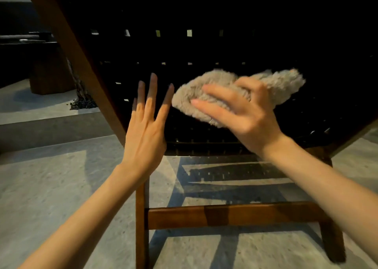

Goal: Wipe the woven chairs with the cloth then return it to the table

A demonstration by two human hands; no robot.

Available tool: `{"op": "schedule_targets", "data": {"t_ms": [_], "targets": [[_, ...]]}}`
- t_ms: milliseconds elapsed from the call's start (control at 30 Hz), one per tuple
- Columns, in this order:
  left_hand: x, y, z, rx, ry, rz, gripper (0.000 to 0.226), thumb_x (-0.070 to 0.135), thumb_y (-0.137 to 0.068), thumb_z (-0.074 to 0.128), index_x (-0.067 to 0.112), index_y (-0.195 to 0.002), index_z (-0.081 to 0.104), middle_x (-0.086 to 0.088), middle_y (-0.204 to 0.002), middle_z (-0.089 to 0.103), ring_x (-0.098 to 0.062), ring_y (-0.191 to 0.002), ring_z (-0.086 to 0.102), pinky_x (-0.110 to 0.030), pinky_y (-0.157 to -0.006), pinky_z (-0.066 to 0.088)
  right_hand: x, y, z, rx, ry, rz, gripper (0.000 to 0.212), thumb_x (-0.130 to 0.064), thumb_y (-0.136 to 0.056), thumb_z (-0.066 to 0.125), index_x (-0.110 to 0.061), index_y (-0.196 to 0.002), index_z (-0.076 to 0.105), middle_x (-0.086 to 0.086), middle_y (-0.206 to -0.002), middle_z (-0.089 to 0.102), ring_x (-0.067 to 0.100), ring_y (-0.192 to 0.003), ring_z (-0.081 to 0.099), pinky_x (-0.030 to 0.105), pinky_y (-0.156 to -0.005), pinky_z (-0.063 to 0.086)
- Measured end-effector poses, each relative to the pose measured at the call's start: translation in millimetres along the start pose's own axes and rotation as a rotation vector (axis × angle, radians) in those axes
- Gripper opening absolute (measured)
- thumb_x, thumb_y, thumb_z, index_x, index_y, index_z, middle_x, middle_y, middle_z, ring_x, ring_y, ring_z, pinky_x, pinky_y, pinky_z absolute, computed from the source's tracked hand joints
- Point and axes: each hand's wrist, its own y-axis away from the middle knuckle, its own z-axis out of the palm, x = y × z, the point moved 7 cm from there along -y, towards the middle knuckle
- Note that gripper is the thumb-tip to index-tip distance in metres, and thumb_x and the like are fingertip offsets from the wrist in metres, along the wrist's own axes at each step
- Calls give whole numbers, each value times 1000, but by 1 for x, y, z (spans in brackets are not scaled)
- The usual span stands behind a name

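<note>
A woven chair (204, 44) with dark straps and a brown wooden frame fills the upper view, seen from behind. My right hand (239, 113) holds a fluffy beige cloth (272, 87) against the lower part of the dark weave, fingers spread over it and thumb wrapped around. My left hand (147, 121) is flat with straight fingers, its fingertips on the weave just left of the cloth.
The chair's wooden legs and crossbar (225, 215) stand on a grey stone floor (51, 187). A dark low table with a wooden base (49, 72) sits at the far left beyond a step.
</note>
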Motion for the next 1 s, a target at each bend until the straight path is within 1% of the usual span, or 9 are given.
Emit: {"op": "schedule_targets", "data": {"t_ms": [233, 367, 500, 600, 667, 733, 800, 933, 1000], "targets": [[37, -15, 3, 5, 28, 25, 84, 1, -84, 51, 9, -151, 2, -18, -155, -12, -36, -144, -12, -49, -119, 1, 54, -39, -5, 29, 27, 107, 22, -22, -89, 70, -16, -110, 72, 11, -114, 66, 24, -104, 36, 38, -84, 48], [46, -21, 8, -2, 30, 11, 86, 6, -85, 52, 11, -151, -3, -15, -153, -19, -36, -143, -15, -50, -118, 2, 57, -38, 6, 28, 2, 138, 26, -26, -91, 66, -13, -114, 70, 12, -116, 65, 35, -102, 58, 37, -90, 35], [47, -23, 13, 6, 49, -7, 84, 7, -88, 50, 12, -150, -6, -12, -153, -20, -34, -144, -15, -47, -119, 0, 58, -18, 26, -17, -65, 193, 26, -20, -92, 64, -12, -117, 69, 10, -121, 63, 24, -112, 38, 30, -95, 39], [44, -19, 17, 1, 50, -28, 84, 4, -88, 50, 9, -150, -6, -11, -152, -23, -32, -144, -17, -45, -119, -1, 46, 16, 54, -190, -194, 189, 28, -31, -89, 50, -36, -113, 63, -4, -131, 54, 8, -128, 39, 17, -110, 22], [41, -16, 21, -17, 58, -55, 87, -2, -85, 52, 7, -150, -6, -11, -153, -24, -30, -144, -19, -45, -119, -2, 37, 48, 72, -338, -209, 285, 22, -48, -80, 53, -51, -102, 57, -8, -131, 55, 12, -129, 44, 26, -116, 22], [40, -11, 24, -46, 61, -57, 90, -7, -82, 53, 6, -150, -5, -11, -154, -21, -29, -144, -18, -48, -119, 1, 35, 91, 90, -515, -269, 517, 39, -66, -61, 70, -54, -94, 53, -19, -114, 59, 1, -107, 58, 31, -90, 50], [42, -9, 26, -69, 55, -38, 90, -10, -81, 52, 8, -150, -3, -13, -155, -18, -31, -144, -16, -51, -118, 4, 18, 125, 108, -685, -379, 584, 44, -72, -61, 70, -54, -98, 52, -29, -104, 50, -5, -96, 54, 17, -70, 42], [50, -12, 19, -64, 76, -48, 87, -10, -81, 49, 11, -151, 0, -15, -155, -16, -33, -144, -16, -52, -118, 2, -14, 147, 111, -857, -444, 438, 35, -41, -92, 57, -31, -126, 53, -7, -131, 43, 19, -125, 42, 34, -96, 39], [56, -14, 15, -54, 90, -60, 88, -11, -80, 50, 10, -150, 1, -16, -155, -15, -34, -144, -14, -54, -117, 3, -10, 125, 81, -677, -397, 367, 27, -11, -85, 63, -20, -111, 63, 0, -122, 55, 31, -119, 53, 41, -85, 52]]}}
